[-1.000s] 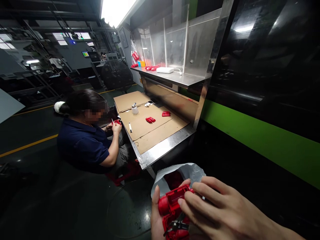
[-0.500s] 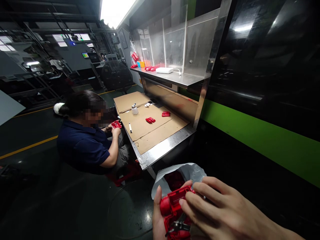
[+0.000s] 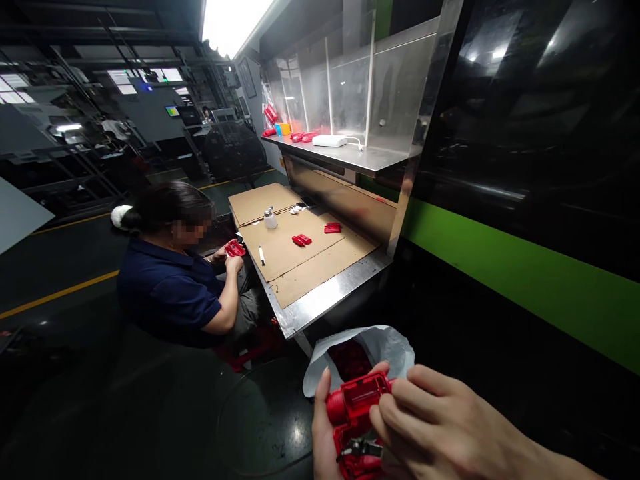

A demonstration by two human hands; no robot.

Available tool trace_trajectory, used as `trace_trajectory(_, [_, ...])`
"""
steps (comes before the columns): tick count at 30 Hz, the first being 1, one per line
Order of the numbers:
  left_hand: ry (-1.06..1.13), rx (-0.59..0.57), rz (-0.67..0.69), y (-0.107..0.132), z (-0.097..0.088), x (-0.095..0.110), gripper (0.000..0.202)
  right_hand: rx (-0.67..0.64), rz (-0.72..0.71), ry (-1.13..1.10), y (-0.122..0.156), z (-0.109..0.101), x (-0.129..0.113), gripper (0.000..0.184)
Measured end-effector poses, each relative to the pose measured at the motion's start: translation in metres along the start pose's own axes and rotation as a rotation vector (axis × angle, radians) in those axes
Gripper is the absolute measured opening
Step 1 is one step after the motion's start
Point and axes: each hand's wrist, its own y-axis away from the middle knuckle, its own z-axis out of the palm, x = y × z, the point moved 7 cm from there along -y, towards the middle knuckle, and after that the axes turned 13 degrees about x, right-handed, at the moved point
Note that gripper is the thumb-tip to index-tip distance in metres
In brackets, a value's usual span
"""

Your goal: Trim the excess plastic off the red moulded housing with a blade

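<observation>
A red plastic housing part (image 3: pixel 357 413) sits low in the head view, gripped from the left and below by my left hand (image 3: pixel 324 433). My right hand (image 3: pixel 440 427) lies over its right side, fingers pressing on the part's top edge. A small dark metal piece (image 3: pixel 361 448) shows at the part's lower end. Just behind the part stands an open white plastic bag (image 3: pixel 390 347) with more red parts inside.
A seated co-worker in a dark blue shirt (image 3: pixel 167 287) holds a red part (image 3: pixel 234 249) at a steel workbench (image 3: pixel 325 297) covered with cardboard. Two red parts (image 3: pixel 301 239), a white bottle (image 3: pixel 271 218) and a pen (image 3: pixel 261 254) lie there. A green-striped black machine wall (image 3: pixel 525 280) runs along the right.
My hands and the red part have shifted slightly right and down in view, and the fingers of my right hand have slid along the part. The co-worker has raised the red part a little.
</observation>
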Motion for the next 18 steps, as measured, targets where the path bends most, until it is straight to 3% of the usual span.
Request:
trace_trajectory(5, [-0.010, 0.029, -0.027, -0.008, -0.003, -0.005, 0.055, -0.012, 0.027, 0.002, 0.010, -0.002, 0.008, 0.035])
trace_trajectory(8, [0.006, 0.017, 0.062, -0.011, -0.007, 0.007, 0.065, -0.009, 0.122, 0.034, 0.018, -0.007, 0.019, 0.030])
trace_trajectory(11, [-0.069, 0.006, 0.197, -0.014, -0.011, 0.017, 0.064, 0.046, 0.406, -0.284, 0.036, 0.004, 0.025, 0.027])
trace_trajectory(15, [-0.032, 0.095, 0.353, -0.015, -0.014, 0.015, 0.073, 0.057, 0.832, -0.682, 0.065, 0.045, 0.021, 0.013])
trace_trajectory(18, [0.122, 0.188, 0.425, -0.014, -0.013, 0.006, 0.064, 0.055, 0.959, -0.777, 0.074, 0.062, 0.014, 0.011])
